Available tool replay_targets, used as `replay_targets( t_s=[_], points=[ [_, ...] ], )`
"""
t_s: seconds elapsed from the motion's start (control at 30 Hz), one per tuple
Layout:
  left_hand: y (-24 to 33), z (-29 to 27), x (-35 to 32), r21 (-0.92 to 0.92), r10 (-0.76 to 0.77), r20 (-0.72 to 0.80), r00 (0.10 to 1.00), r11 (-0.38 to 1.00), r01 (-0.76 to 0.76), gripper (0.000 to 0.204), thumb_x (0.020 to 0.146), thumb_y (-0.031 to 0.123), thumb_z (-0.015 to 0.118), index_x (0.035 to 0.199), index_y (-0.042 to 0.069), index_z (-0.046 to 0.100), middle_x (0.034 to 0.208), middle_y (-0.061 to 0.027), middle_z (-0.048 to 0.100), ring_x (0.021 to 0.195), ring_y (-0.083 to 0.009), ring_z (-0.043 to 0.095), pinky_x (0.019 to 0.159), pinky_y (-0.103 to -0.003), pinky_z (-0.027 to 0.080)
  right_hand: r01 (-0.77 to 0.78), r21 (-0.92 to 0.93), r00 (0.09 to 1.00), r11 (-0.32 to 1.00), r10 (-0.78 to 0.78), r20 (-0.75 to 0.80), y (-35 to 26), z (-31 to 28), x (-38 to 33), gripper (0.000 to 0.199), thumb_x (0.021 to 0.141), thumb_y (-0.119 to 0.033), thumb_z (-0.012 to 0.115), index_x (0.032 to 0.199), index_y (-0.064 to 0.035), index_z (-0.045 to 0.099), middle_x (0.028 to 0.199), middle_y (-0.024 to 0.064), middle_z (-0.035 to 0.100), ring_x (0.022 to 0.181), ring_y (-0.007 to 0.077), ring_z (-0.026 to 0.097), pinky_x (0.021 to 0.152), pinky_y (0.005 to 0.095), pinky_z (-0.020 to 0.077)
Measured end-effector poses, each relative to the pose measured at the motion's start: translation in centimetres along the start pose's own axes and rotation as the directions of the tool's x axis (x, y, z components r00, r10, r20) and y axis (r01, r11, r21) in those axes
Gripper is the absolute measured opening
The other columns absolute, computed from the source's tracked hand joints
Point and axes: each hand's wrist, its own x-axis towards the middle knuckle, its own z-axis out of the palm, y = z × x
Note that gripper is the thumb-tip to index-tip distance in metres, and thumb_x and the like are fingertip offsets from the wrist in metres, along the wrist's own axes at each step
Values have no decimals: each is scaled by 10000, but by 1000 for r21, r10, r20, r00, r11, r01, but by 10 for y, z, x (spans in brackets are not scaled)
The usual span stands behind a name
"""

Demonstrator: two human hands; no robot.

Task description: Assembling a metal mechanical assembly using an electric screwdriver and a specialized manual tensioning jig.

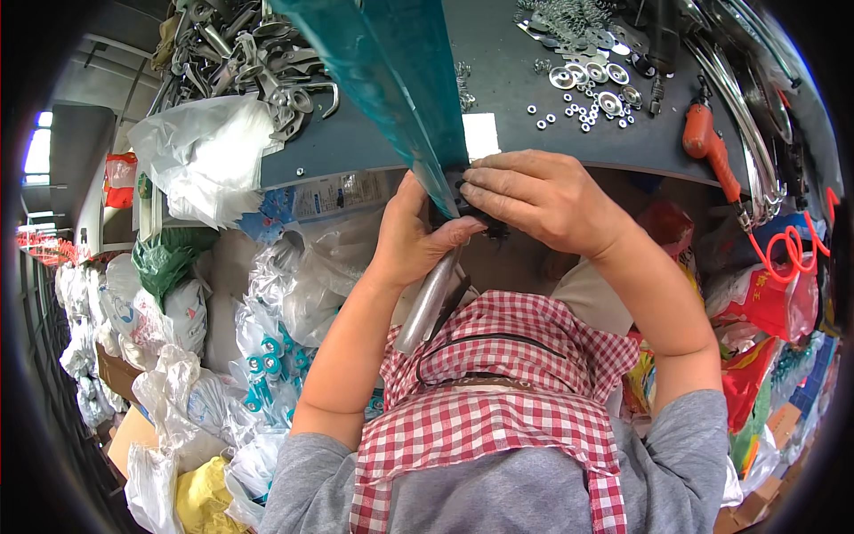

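A long teal piece, with a glossy film-like surface, runs from the top edge down to my hands at the table's near edge. A silver tube sticks out below them toward my lap. My left hand is closed round the teal piece's lower end, thumb across the front. My right hand has its fingers bent together over a small black part at that end. The fingers hide most of this part, so its kind cannot be made out.
The dark table carries a heap of metal levers, springs, dished washers and small nuts. An orange power tool with a coiled red hose lies at right. Plastic bags crowd the left side.
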Motion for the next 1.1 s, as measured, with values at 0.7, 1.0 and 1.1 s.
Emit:
replay_targets(
  t_s=[0.7, 1.0, 1.1],
  points=[
    [-2, -2, 3, 106, 113, 47, 992, 987, -117, 576, 667, 74, 753, 1152, 0, 449, 1059, -69, 493, 935, -149, 508, 768, -285, 464, -322, 41, 927, 946, 306, 215, -34, 3, -11, 350, 740, -49, 523, 1084, -16, 576, 1164, 106, 551, 1150, 231, 475, 999, 374, 349],
    [13, 10, -9, 259, 13, -79, 997, 966, 8, 592, 698, 4, 711, 1198, -6, 394, 1143, -93, 468, 1083, -197, 449, 919, -332, 387, -299, 75, 950, 951, 289, 122, -28, 10, -15, 298, 713, -46, 555, 1000, -68, 632, 1122, 71, 583, 1097, 217, 514, 989, 422, 335],
    [6, 12, -13, 74, -95, -214, 972, 991, 113, 586, 709, -6, 695, 1205, -11, 383, 1158, -93, 437, 1048, -178, 451, 902, -298, 374, -319, 251, 939, 914, 341, -46, -23, -9, -19, 324, 672, -27, 589, 991, -70, 628, 1109, 98, 587, 1079, 266, 523, 958, 415, 376]
  ],
)
